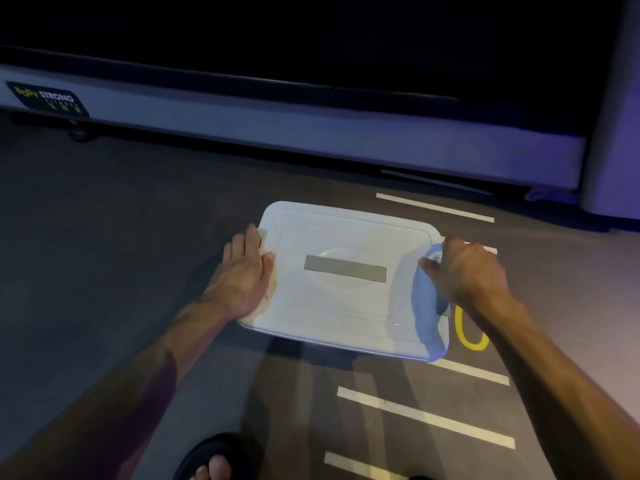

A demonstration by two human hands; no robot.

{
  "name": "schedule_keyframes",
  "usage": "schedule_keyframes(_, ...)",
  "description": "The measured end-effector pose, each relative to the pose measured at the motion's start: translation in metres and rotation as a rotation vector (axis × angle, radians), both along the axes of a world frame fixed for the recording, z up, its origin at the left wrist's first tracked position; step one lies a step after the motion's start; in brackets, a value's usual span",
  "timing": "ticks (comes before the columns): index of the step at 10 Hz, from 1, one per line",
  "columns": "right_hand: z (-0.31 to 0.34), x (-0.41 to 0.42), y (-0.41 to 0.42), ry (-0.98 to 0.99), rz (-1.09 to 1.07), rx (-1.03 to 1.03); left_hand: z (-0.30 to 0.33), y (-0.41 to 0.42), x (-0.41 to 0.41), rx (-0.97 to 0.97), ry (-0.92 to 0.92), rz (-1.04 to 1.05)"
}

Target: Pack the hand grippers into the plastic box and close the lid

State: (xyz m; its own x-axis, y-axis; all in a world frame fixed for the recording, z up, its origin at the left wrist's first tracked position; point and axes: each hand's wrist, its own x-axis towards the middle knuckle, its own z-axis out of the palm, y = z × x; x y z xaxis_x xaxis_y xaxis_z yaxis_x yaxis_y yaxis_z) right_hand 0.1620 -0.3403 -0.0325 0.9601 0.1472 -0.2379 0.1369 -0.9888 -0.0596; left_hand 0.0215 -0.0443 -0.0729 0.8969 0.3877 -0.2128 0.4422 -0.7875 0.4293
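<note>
Plastic box (429,344) on the floor (104,220), lid (346,237) already laid over it; hand grippers are hidden, presumably packed. The left hand (242,275) is pressed flat on the lid's left edge; the right hand (464,268) is curled over the right-end latch (437,252). Latching is judged to remain.

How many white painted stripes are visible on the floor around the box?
5, all right of the white plastic box: one behind it, one short by the right hand, three nearer. The box may hide more.
</note>
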Motion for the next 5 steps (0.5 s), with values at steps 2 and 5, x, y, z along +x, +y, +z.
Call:
schedule_keyframes(2, -0.013, -0.032, 0.016, -0.098, 0.381, 0.32, -0.004, 0.003, -0.006, 0.212, -0.092, -0.444)
schedule_keyframes(5, -0.028, -0.006, 0.034, -0.157, 0.33, 0.8, 0.007, 0.02, 0.025, 0.017, -0.44, -0.393)
